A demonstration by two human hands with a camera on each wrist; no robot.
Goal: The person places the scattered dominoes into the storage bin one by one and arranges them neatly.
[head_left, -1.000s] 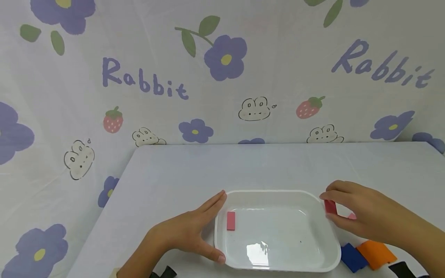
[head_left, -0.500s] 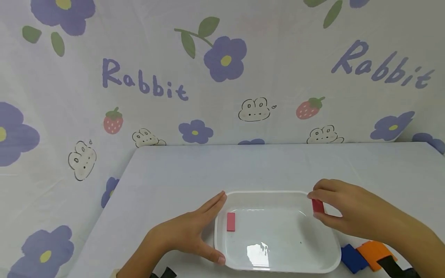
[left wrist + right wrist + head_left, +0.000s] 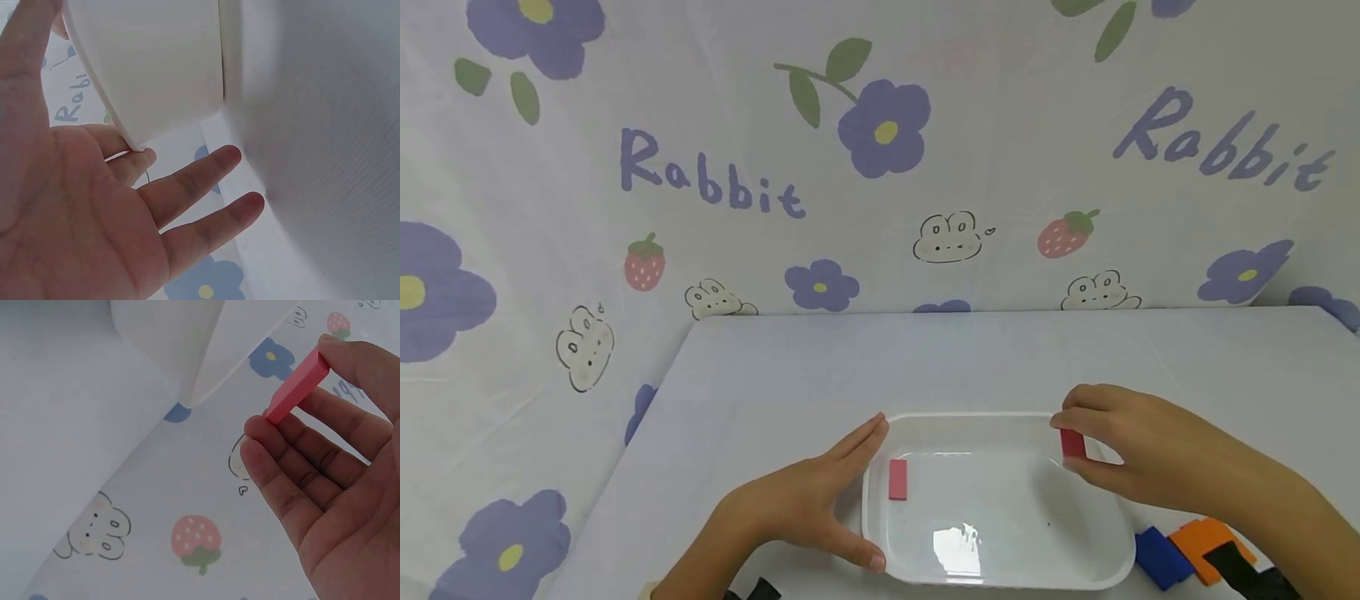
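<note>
A white rectangular tray [image 3: 992, 533] stands on the table in the head view. One pink rectangular block [image 3: 898, 480] lies inside it near its left wall. My left hand [image 3: 812, 496] is spread along the tray's left end, thumb at the near corner and fingertips at the far one. The left wrist view has two fingers against the tray's rim, the others straight and off it. Over the tray's far right part, my right hand [image 3: 1138, 454] pinches a darker pink block [image 3: 1072, 444] between thumb and fingertips. That block [image 3: 300, 386] is tilted in the right wrist view.
Right of the tray lie a dark blue piece [image 3: 1163, 557] and orange pieces [image 3: 1208, 546], with a black strap-like thing [image 3: 1243, 571] at the right forearm. Another black thing [image 3: 765, 588] is at the bottom edge. A printed cloth [image 3: 880, 208] hangs behind the table.
My right hand has carried its pink block leftward from the tray's right rim to over the tray. The left hand and the block in the tray have stayed put.
</note>
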